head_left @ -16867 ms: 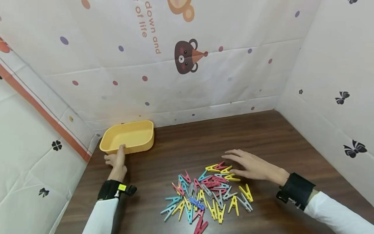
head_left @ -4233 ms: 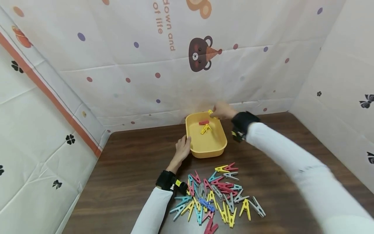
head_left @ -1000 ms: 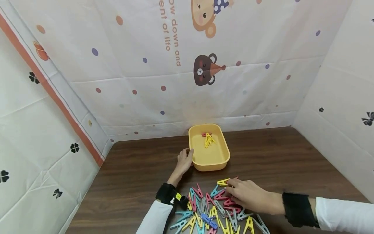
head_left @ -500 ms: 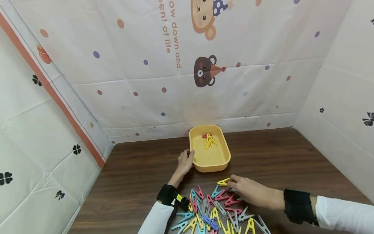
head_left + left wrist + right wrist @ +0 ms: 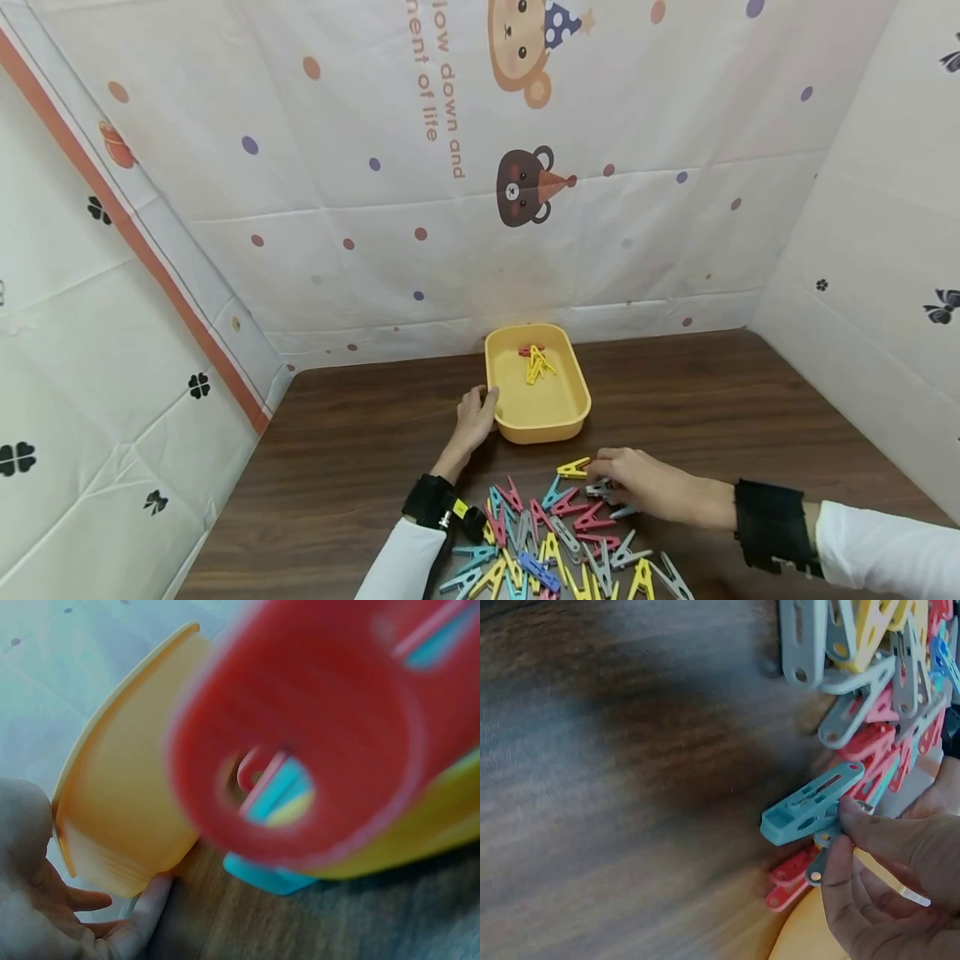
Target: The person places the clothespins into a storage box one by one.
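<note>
My left hand point(image 5: 474, 419) holds the near left side of a yellow plastic basin point(image 5: 543, 404), thumb at the rim and fingers low on its outside. Inside lie a red clothespin point(image 5: 525, 351) and yellow clothespins point(image 5: 537, 367). My right hand point(image 5: 648, 483) is at the far right of a pile of clothespins. Its thumb and index finger pinch a grey clothespin point(image 5: 817, 866), partly hidden by the fingers. A teal clothespin point(image 5: 814, 802) lies against the thumb tip. A yellow clothespin point(image 5: 573, 468) lies just left of the fingertips.
Several red, yellow, grey and teal clothespins, with a blue clothespin point(image 5: 537, 569) on top, lie heaped on the dark wooden table point(image 5: 360, 467). Patterned cloth walls point(image 5: 420, 267) stand behind and at both sides. A red clothespin point(image 5: 300, 735) looms close to the left wrist camera.
The basin has come from the far left to behind the pile, and clothespins now lie in it. My right hand has returned from the basin to the pile and lately shifted slightly, uncovering the grey clothespin.
</note>
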The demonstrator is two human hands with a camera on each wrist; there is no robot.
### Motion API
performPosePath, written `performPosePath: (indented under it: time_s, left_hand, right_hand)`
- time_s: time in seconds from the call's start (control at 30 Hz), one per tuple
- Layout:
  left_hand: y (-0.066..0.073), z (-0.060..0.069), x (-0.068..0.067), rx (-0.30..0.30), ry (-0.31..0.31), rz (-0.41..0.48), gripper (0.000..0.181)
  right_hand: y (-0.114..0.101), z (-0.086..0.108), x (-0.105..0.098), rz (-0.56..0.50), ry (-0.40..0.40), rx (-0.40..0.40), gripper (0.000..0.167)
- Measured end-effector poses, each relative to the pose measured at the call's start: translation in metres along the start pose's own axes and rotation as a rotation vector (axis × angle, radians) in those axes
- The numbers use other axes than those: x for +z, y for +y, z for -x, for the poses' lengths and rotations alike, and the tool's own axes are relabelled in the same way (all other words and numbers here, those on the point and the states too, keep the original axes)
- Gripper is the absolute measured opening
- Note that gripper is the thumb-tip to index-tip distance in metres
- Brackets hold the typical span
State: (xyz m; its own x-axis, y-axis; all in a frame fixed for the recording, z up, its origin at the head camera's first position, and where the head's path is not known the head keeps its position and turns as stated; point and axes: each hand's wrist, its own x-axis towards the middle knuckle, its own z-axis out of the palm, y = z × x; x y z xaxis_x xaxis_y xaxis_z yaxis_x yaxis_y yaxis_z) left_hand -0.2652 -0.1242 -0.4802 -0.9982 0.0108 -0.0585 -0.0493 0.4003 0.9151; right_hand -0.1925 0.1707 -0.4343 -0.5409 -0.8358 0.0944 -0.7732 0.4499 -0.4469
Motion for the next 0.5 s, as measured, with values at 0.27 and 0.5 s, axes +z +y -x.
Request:
performPosePath:
  time_s: [0.27,0.5]
  left_hand:
    - [-0.002,0.0,-0.001,0.003,0.0,0.02,0.068]
    - [-0.001,-0.001,-0.003,0.001,0.003,0.02,0.067]
  right_hand:
    - [0.005,-0.013,-0.022,-0.071,0.022,0.037,0.02]
    - [-0.002,-0.049,-0.053,-0.057,-0.042,0.017,0.017]
